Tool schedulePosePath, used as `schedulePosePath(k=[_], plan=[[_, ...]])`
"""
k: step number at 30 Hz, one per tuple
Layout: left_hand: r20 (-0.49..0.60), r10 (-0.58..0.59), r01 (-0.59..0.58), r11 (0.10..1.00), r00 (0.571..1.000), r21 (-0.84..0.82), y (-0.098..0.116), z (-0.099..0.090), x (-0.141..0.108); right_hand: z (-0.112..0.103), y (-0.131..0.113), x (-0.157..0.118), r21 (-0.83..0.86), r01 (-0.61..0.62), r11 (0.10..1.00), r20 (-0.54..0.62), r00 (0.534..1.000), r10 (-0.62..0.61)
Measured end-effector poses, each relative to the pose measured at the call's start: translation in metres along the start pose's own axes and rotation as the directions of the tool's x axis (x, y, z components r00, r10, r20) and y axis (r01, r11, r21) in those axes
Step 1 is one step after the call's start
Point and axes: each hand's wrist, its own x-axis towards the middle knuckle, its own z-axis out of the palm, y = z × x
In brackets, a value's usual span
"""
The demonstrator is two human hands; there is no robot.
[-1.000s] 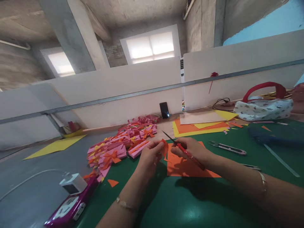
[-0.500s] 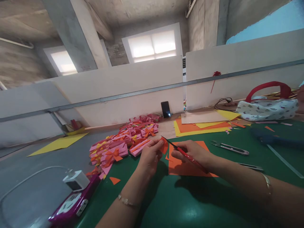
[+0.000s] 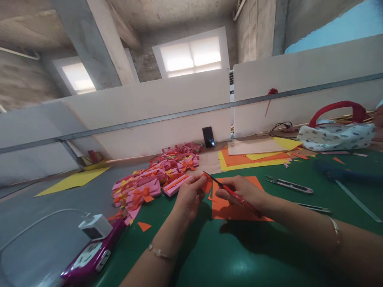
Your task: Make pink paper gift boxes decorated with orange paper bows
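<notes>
Holding orange piece [image 3: 206,184] left, red scissors [image 3: 236,196] right, in 2 hands [image 3: 191,193] [image 3: 243,192], blades [image 3: 214,180] now at piece's edge

Bright windows [image 3: 191,54], concrete ceiling [image 3: 179,12], white partition panels [image 3: 158,97], grey rail [image 3: 167,117], green tabletop [image 3: 233,255]

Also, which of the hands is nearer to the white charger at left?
Left. The left hand, pinching orange paper, is to the right of the charger; the right hand, with red-handled scissors, is farther right, over the orange sheet.
</notes>
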Motion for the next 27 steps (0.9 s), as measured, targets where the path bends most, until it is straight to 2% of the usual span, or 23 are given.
schedulePosePath(k=[7,16,27], plan=[[-0.039,-0.046,0.045,0.999,0.998,-0.026,-0.0009,-0.0006,0.0008,0.0013,0.0017,-0.0008,-0.007,0.023,1.0,0.009,1.0,-0.023],[-0.034,-0.038,0.038,0.999,0.999,0.004,0.0001,0.0002,-0.0003,0.0017,0.008,0.002,-0.118,0.062,0.991,-0.015,0.998,-0.065],[-0.05,-0.036,0.036,0.999,0.998,0.008,0.0005,-0.0001,-0.0014,-0.0011,0.0082,0.002,-0.248,0.054,0.967,-0.048,0.997,-0.067]])
